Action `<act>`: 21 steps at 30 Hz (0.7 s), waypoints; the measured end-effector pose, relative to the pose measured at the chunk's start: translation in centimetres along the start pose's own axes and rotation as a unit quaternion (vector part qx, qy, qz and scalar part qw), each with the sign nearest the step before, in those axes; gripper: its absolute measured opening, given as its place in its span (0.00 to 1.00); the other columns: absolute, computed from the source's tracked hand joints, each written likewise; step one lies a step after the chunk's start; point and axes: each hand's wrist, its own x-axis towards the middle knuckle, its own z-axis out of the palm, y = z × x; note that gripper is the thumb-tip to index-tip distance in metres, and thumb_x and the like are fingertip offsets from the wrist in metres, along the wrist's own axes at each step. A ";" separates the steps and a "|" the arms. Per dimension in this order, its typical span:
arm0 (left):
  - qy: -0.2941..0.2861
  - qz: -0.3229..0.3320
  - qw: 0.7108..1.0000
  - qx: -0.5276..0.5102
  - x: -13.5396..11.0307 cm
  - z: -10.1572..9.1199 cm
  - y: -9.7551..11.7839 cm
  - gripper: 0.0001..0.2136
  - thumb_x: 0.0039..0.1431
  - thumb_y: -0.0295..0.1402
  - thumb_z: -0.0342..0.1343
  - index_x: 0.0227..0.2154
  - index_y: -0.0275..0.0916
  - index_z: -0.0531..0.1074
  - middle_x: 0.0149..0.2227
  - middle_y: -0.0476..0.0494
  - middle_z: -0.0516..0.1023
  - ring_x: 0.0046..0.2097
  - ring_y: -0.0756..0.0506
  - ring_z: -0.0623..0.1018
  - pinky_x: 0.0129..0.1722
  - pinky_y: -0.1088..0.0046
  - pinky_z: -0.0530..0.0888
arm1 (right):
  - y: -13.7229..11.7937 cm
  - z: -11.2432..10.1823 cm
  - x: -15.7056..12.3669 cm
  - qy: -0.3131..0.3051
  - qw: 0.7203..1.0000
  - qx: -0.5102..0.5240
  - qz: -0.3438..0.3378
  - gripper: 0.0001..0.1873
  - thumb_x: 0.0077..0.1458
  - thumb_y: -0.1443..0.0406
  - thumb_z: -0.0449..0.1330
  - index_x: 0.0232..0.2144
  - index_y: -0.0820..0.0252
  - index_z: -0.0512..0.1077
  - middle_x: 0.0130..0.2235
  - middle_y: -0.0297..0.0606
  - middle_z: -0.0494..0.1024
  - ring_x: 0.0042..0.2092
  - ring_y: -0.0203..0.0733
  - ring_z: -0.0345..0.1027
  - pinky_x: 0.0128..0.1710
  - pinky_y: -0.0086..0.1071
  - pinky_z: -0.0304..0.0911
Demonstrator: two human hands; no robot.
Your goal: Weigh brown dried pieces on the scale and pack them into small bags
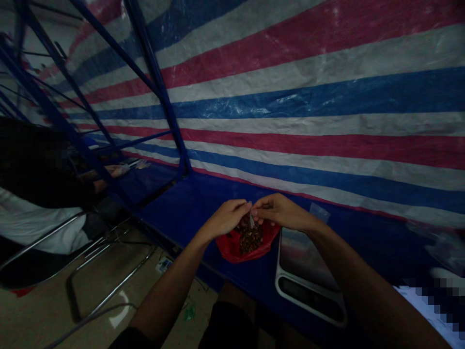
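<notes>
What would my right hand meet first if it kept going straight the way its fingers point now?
The right hand would most likely meet the small pale scrap at its fingertips, then the left hand just beyond it. Depth is hard to judge from this view.

Left hand (227, 218), right hand (281, 212) — over red bag (229, 248)

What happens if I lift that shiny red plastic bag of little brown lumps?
The thin red plastic bag looks floppy, since it crumples around its load, so it would probably sag. The small brown lumps look loose and might spill from the top. It's probably fairly light, though pictures can't really show weight.
</notes>
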 end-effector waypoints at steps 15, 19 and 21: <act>-0.071 0.053 0.994 -0.057 -0.7 -0.4 -0.5 0.21 0.66 0.51 0.52 0.28 0.37 0.68 0.27 0.51 0.68 0.29 0.50 0.67 0.32 0.73 0.64 | -1.7 0.2 -1.1 -0.051 0.998 -0.001 0.022 0.09 0.61 0.61 0.59 0.34 0.61 0.73 0.26 0.33 0.77 0.25 0.32 0.68 0.25 0.24 0.61; -0.090 0.047 0.991 -0.084 -0.8 -0.7 -0.9 0.21 0.65 0.51 0.53 0.27 0.37 0.67 0.26 0.51 0.68 0.29 0.50 0.67 0.32 0.72 0.64 | -2.0 0.0 -1.4 -0.070 0.997 0.010 0.028 0.08 0.62 0.64 0.56 0.34 0.61 0.73 0.27 0.34 0.78 0.26 0.32 0.70 0.25 0.23 0.63; -0.075 0.056 0.991 -0.093 -0.9 -1.0 -0.9 0.21 0.65 0.50 0.53 0.26 0.38 0.67 0.25 0.51 0.68 0.29 0.50 0.67 0.33 0.72 0.65 | -2.0 -0.2 -1.5 -0.064 0.998 0.016 0.023 0.07 0.61 0.66 0.55 0.34 0.61 0.72 0.29 0.35 0.80 0.28 0.32 0.73 0.26 0.23 0.63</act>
